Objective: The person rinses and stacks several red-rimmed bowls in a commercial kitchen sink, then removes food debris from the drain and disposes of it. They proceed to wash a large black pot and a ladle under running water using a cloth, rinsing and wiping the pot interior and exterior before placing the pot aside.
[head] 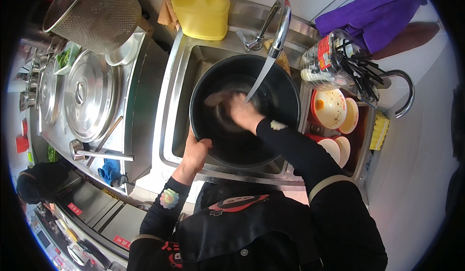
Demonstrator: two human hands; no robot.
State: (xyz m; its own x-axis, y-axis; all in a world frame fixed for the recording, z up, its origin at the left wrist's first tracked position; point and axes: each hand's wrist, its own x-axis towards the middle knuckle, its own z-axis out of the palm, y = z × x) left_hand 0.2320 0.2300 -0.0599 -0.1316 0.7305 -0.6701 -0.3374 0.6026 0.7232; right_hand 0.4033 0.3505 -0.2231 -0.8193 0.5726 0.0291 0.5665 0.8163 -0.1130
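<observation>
A large round black basin [276, 140] rests in the stainless steel sink [178, 140]. My left hand [196, 149] grips its near left rim, with the thumb over the edge. Deep inside the basin, my right hand [245, 113] is blurred by motion close to the bottom. A pinkish-brown blur [217, 98] shows at its fingertips; whether this is a cloth or only moving fingers is unclear. From the chrome faucet [281, 27], a stream of water [261, 78] runs into the basin beside my right hand.
Soiled red-and-white bowls [330, 107] fill the right-hand sink, below a plastic jar [319, 65] and black utensils [363, 71]. A second faucet [408, 89] arches at right. Behind stands a yellow pump jug [201, 15]. On the left counter are a lidded pot [91, 96] and a ladle [105, 155].
</observation>
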